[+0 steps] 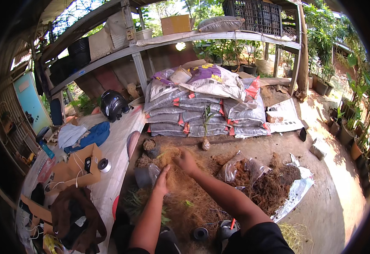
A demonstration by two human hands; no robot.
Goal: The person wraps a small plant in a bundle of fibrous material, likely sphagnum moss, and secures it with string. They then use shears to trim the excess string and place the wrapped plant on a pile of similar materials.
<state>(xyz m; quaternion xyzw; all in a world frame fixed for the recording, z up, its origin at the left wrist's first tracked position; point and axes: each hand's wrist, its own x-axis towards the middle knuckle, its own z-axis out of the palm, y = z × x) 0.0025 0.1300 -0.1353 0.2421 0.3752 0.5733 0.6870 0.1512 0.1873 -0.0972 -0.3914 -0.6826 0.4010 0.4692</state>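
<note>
Loose golden-brown coconut fibre (171,156) is bunched in front of me. My right hand (186,162) has its fingers curled on the top of this bunch. Against its lower left side lies my left hand (161,182), thumb side up; the fibre hides how its fingers close. More fibre (188,212) spreads over the floor beneath my arms. Beyond the hands stands a small leafy plant (206,127) with a wrapped root ball (206,144). A small pot of soil (150,145) and a grey tipped container (142,177) are left of the bunch.
Stacked sacks (201,111) rise behind the plant. Dark coir and soil (272,187) lie on a plastic sheet to the right, beside a clear plastic bag (231,168). A spool (200,234) sits near my legs. A covered platform (118,152) holds a cardboard box (77,168) and a helmet (113,105).
</note>
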